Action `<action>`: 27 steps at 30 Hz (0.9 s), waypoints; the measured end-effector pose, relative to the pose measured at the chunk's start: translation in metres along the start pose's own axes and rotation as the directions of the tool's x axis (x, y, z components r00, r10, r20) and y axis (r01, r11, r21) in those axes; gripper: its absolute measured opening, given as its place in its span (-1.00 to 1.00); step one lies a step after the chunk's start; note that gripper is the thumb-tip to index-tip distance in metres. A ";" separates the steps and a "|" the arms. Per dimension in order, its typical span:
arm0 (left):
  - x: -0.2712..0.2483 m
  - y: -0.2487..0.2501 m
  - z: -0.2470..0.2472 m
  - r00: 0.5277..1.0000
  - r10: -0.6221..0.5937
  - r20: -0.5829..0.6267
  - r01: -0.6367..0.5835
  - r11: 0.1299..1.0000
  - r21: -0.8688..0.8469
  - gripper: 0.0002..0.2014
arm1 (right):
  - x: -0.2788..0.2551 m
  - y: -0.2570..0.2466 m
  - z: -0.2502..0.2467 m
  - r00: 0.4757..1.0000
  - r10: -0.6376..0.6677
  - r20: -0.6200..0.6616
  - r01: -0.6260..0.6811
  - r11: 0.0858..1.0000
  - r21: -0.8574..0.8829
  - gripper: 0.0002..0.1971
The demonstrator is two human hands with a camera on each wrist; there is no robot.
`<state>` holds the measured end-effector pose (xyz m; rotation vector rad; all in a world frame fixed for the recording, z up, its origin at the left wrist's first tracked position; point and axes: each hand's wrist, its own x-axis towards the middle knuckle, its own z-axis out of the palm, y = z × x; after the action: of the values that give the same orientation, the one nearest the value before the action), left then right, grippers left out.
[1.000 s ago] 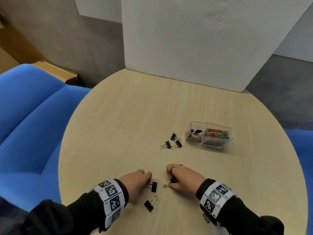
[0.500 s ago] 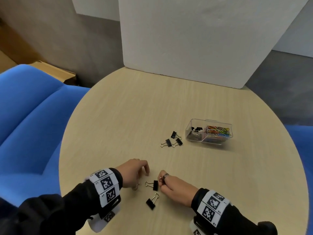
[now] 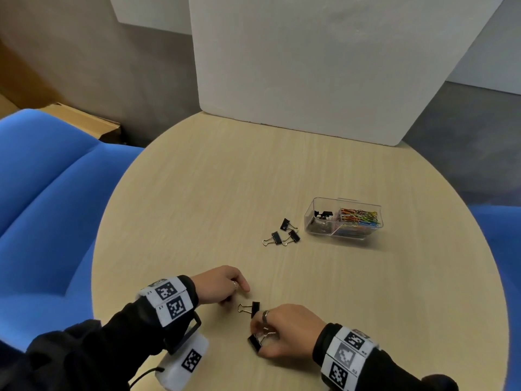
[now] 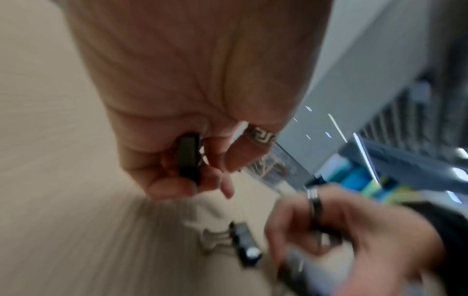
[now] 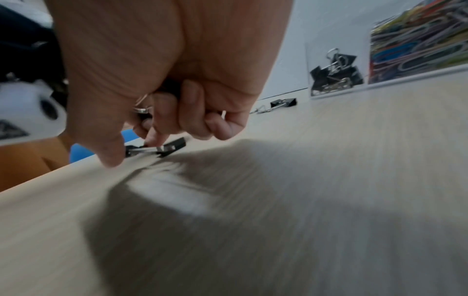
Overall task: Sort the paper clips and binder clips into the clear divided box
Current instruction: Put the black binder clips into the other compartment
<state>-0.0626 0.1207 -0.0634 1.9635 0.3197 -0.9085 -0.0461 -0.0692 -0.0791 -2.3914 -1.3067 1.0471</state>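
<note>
Both hands are busy: my left hand [image 3: 218, 283] curls round one binder clip [image 4: 189, 160], my right hand [image 3: 284, 333] pinches another [image 3: 255, 343]. One more [image 3: 249, 308] lies between them, three [image 3: 282, 234] beside the clear divided box [image 3: 310, 218] on the worktop [image 3: 225, 193]; paper clips [image 3: 359, 218] look done, so I judge binder clips remain.

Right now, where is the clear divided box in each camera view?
Head: clear divided box sits right of centre, in the middle distance.
Left wrist: too blurred to pick it out.
Right wrist: upper right corner, seen from low down.
Shared landmark: the loose binder clips lying just left of it.
</note>
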 end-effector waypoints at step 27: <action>0.036 0.100 0.009 0.964 0.257 -0.066 -0.168 0.400 -0.901 -0.77 | -0.053 0.050 -0.127 0.787 0.238 -0.570 -0.087 0.956 0.280 -0.77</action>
<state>0.0124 0.0546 -0.0278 0.8865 0.3867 -0.4491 0.0540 -0.1237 0.0137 -2.3778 -0.7099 0.3716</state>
